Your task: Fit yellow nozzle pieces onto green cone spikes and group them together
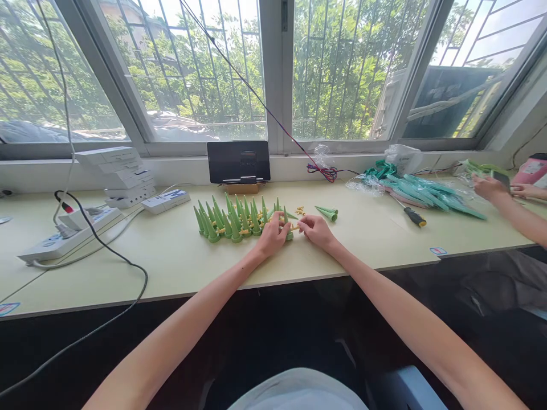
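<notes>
My left hand [273, 234] is closed around a pointed green cone [285, 215] that stands upright at the right end of a group. My right hand [317, 231] pinches a small yellow piece [294, 228] beside that cone's base. To the left, several green cones [233, 219] stand close together with their tips up, and yellow bits show low among them. Just behind my hands lies a small pile of loose yellow pieces [300, 210]. A few more green cones [328, 213] lie on their sides behind my right hand. My fingers partly hide the held cone.
On the left are a power strip [70, 234], cables and stacked white boxes [123, 176]. A black tablet [238, 162] stands by the window. At right lie a screwdriver [414, 216] and green plastic strips [431, 193]. Another person's hands [491, 188] work at far right.
</notes>
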### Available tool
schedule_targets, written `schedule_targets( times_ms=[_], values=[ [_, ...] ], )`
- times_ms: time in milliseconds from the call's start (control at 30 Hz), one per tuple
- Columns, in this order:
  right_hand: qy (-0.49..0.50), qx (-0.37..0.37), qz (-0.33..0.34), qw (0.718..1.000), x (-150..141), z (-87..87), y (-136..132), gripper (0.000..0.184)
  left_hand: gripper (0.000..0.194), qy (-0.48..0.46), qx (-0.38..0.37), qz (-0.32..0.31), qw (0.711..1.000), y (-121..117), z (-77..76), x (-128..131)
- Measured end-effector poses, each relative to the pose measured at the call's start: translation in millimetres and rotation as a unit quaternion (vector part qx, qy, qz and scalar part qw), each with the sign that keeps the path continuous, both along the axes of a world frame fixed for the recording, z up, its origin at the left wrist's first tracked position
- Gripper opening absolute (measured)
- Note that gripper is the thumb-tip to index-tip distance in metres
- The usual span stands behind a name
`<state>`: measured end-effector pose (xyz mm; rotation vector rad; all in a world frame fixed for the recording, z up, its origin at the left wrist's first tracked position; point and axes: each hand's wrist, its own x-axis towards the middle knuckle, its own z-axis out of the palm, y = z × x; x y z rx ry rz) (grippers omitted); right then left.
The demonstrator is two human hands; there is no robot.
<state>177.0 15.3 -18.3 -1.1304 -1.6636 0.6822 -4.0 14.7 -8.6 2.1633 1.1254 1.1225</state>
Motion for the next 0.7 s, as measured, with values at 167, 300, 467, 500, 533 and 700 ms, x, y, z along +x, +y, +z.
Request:
schedule_targets(
  times_ms=[167,300,467,500,533,700],
  values=[
    [0.001,-0.011,-0.033,0.999,0.0,2.9,-5.8,0.021,0.033,-0.021,0.01,0.005,1.0,-4.1,2.9,1.1],
    [0.013,-0.018,-0.087,0.996,2.2,1.7,-7.0,0.018,0.032,-0.022,0.013,0.003,1.0,-5.6,3.8,1.5],
    [0.015,-0.029,-0.122,0.992,3.1,1.4,-6.3,0.015,0.028,0.0,0.024,0.012,1.0,-3.0,1.8,0.7],
    [0.013,-0.029,-0.124,0.992,2.9,1.6,-6.4,0.015,0.024,0.008,0.03,0.016,0.999,-2.3,1.3,0.5],
    [0.01,-0.028,-0.125,0.992,2.7,1.7,-6.5,0.015,0.02,0.018,0.036,0.018,0.999,-1.7,0.9,0.4],
    [-0.005,-0.013,-0.129,0.991,2.3,1.6,-6.4,0.016,0.02,0.041,0.063,0.038,0.996,-0.4,0.6,0.4]
  ],
)
